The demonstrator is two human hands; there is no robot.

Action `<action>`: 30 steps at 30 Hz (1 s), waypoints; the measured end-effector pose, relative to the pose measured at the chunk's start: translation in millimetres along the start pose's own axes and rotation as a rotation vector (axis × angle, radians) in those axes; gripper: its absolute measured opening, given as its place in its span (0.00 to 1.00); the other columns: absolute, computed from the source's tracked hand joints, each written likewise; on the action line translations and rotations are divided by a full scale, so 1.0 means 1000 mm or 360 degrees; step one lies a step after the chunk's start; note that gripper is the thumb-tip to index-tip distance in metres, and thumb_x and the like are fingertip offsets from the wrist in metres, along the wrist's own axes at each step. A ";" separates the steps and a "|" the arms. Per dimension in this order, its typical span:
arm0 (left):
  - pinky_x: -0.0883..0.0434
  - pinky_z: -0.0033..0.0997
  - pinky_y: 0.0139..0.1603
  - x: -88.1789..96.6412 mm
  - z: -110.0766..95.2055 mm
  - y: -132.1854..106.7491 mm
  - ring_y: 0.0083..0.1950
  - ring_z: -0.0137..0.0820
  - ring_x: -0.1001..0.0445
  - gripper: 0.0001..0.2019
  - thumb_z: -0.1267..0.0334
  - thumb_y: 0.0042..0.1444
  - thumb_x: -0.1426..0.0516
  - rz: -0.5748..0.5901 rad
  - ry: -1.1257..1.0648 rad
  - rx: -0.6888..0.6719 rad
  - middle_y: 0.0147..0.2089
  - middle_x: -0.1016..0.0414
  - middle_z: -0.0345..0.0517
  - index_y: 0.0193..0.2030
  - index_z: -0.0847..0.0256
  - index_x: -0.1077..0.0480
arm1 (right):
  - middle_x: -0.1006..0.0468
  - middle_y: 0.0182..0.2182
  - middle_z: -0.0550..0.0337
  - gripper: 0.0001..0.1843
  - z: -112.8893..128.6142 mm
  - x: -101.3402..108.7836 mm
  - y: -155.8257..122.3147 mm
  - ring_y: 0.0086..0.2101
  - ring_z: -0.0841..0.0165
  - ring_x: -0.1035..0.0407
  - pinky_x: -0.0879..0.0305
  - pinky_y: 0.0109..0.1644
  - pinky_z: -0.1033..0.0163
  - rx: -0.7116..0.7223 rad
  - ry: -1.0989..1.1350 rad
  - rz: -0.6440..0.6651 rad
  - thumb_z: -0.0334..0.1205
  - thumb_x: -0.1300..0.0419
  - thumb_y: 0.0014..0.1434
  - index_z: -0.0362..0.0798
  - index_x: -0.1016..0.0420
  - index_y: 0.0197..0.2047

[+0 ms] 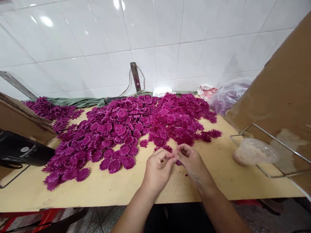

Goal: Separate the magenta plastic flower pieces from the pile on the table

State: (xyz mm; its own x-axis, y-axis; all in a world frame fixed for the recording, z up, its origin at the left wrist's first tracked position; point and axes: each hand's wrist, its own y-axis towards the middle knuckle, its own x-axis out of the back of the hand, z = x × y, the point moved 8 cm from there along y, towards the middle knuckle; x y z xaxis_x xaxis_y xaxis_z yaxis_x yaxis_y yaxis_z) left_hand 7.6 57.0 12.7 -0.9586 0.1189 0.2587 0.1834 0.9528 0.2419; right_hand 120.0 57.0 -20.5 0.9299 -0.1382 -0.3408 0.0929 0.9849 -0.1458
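Observation:
Close to the table's front edge, my left hand (157, 167) and my right hand (194, 165) meet, thumbs and fingers pinched together. Between the fingertips is a small purple artificial flower piece (178, 162), mostly hidden by them. Just beyond my hands spreads a heap of loose purple flower pieces (170, 124) with spiky petals. To the left lies a larger heap of round, toothed-edge purple flower pieces (114, 129), some stacked on each other. A single small flower piece (143, 143) lies apart between the heaps.
On the left, a black cup (26, 150) lies tilted against a cardboard box (21, 116). To the right are a clear plastic tub (255, 152), a wire rack (274, 139) and a large cardboard sheet (274, 81). A plastic bag (228, 95) sits by the tiled wall (167, 29).

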 end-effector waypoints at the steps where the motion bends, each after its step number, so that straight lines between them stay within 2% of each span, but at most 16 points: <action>1: 0.36 0.28 0.34 0.002 0.002 0.000 0.31 0.30 0.32 0.07 0.65 0.50 0.44 -0.0016 -0.0044 0.0037 0.25 0.30 0.41 0.23 0.61 0.30 | 0.34 0.18 0.70 0.21 0.001 -0.002 -0.002 0.20 0.78 0.42 0.43 0.24 0.70 0.0024 0.0020 0.0025 0.48 0.29 0.33 0.46 0.34 0.24; 5: 0.38 0.26 0.31 0.007 0.016 0.002 0.27 0.27 0.36 0.08 0.62 0.48 0.43 -0.0100 -0.0382 0.0270 0.22 0.34 0.38 0.22 0.62 0.33 | 0.30 0.25 0.66 0.15 0.005 -0.010 -0.010 0.26 0.74 0.37 0.39 0.31 0.68 0.0204 -0.0065 0.0103 0.43 0.33 0.41 0.47 0.32 0.30; 9: 0.39 0.23 0.29 0.012 0.033 0.006 0.25 0.24 0.39 0.09 0.62 0.43 0.38 -0.0306 -0.0793 0.0413 0.21 0.36 0.35 0.22 0.62 0.35 | 0.36 0.22 0.67 0.07 0.008 -0.014 -0.026 0.24 0.73 0.40 0.41 0.28 0.67 0.0425 -0.0413 0.0009 0.38 0.40 0.48 0.48 0.36 0.28; 11: 0.40 0.22 0.26 0.022 0.044 0.008 0.22 0.22 0.40 0.10 0.62 0.43 0.39 -0.0495 -0.1000 0.0541 0.19 0.37 0.34 0.21 0.62 0.36 | 0.38 0.21 0.67 0.05 0.012 -0.020 -0.038 0.23 0.73 0.42 0.42 0.27 0.67 0.0556 -0.0596 0.0033 0.35 0.43 0.51 0.48 0.37 0.26; 13: 0.42 0.22 0.23 0.040 0.054 0.007 0.19 0.22 0.41 0.11 0.62 0.46 0.40 -0.0777 -0.1169 0.0689 0.18 0.37 0.33 0.20 0.62 0.37 | 0.38 0.21 0.66 0.06 0.018 -0.028 -0.050 0.24 0.73 0.41 0.42 0.27 0.67 0.0707 -0.0751 0.0119 0.33 0.47 0.53 0.48 0.38 0.25; 15: 0.41 0.21 0.22 0.057 0.055 0.005 0.18 0.22 0.39 0.11 0.63 0.46 0.40 -0.0988 -0.1260 0.0720 0.18 0.35 0.33 0.21 0.61 0.37 | 0.37 0.23 0.65 0.06 0.023 -0.032 -0.057 0.26 0.72 0.40 0.41 0.30 0.66 0.0782 -0.0843 0.0185 0.32 0.48 0.54 0.48 0.38 0.27; 16: 0.39 0.22 0.23 0.060 0.051 0.008 0.20 0.22 0.37 0.10 0.62 0.45 0.39 -0.0920 -0.1270 0.0683 0.19 0.33 0.35 0.22 0.62 0.36 | 0.36 0.25 0.64 0.03 0.023 -0.032 -0.056 0.27 0.71 0.39 0.40 0.32 0.65 0.0756 -0.0848 0.0202 0.32 0.48 0.54 0.48 0.36 0.29; 17: 0.37 0.22 0.25 0.057 0.046 0.010 0.21 0.23 0.35 0.10 0.62 0.42 0.37 -0.0777 -0.1259 0.0659 0.20 0.31 0.36 0.23 0.63 0.34 | 0.35 0.27 0.63 0.01 0.022 -0.031 -0.052 0.29 0.71 0.37 0.39 0.34 0.65 0.0682 -0.0831 0.0219 0.34 0.46 0.54 0.48 0.36 0.33; 19: 0.36 0.22 0.26 0.042 0.038 0.009 0.23 0.22 0.34 0.13 0.60 0.37 0.34 -0.0462 -0.1220 0.0656 0.22 0.30 0.37 0.23 0.64 0.32 | 0.33 0.30 0.61 0.07 0.015 -0.029 -0.041 0.32 0.69 0.36 0.37 0.35 0.64 0.0467 -0.0768 0.0262 0.38 0.44 0.53 0.48 0.35 0.37; 22: 0.40 0.20 0.23 0.017 0.040 -0.003 0.21 0.20 0.37 0.16 0.59 0.33 0.32 -0.0267 -0.1267 0.0761 0.20 0.33 0.34 0.24 0.64 0.32 | 0.32 0.27 0.62 0.09 0.004 -0.033 -0.025 0.29 0.69 0.36 0.38 0.33 0.64 0.0259 -0.0735 0.0375 0.45 0.46 0.55 0.48 0.35 0.31; 24: 0.40 0.20 0.23 0.006 0.044 -0.010 0.21 0.20 0.38 0.16 0.58 0.34 0.32 -0.0268 -0.1315 0.0796 0.20 0.34 0.33 0.26 0.63 0.32 | 0.35 0.21 0.63 0.13 0.003 -0.034 -0.020 0.25 0.71 0.38 0.41 0.30 0.65 0.0264 -0.0814 0.0356 0.45 0.49 0.57 0.48 0.37 0.25; 26: 0.38 0.20 0.24 0.003 0.045 -0.012 0.22 0.20 0.37 0.16 0.60 0.34 0.32 -0.0311 -0.1339 0.0769 0.21 0.34 0.33 0.25 0.63 0.33 | 0.38 0.18 0.65 0.15 0.004 -0.035 -0.022 0.22 0.72 0.42 0.44 0.27 0.66 0.0343 -0.0931 0.0286 0.44 0.50 0.57 0.49 0.41 0.22; 28: 0.37 0.20 0.25 0.005 0.045 -0.011 0.23 0.21 0.35 0.14 0.63 0.36 0.33 -0.0352 -0.1388 0.0782 0.21 0.33 0.35 0.23 0.64 0.34 | 0.39 0.18 0.65 0.15 0.005 -0.040 -0.032 0.22 0.72 0.43 0.46 0.26 0.66 0.0448 -0.1037 0.0251 0.42 0.50 0.58 0.49 0.43 0.21; 30: 0.36 0.20 0.24 0.015 0.048 -0.008 0.22 0.20 0.34 0.10 0.65 0.44 0.37 -0.0499 -0.1482 0.0869 0.22 0.31 0.37 0.23 0.64 0.35 | 0.37 0.19 0.64 0.15 0.001 -0.055 -0.050 0.23 0.71 0.42 0.45 0.26 0.65 0.0574 -0.1099 0.0394 0.42 0.51 0.58 0.50 0.42 0.21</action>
State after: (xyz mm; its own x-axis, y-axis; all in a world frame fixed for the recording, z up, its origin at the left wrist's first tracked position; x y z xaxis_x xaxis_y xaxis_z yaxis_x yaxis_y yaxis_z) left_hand -19.0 64.8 -29.6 -0.7768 -0.2029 -0.5962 0.0047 0.9448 -0.3276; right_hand 64.2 15.6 6.8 0.9371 0.0672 0.3426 -0.1449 0.9676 0.2068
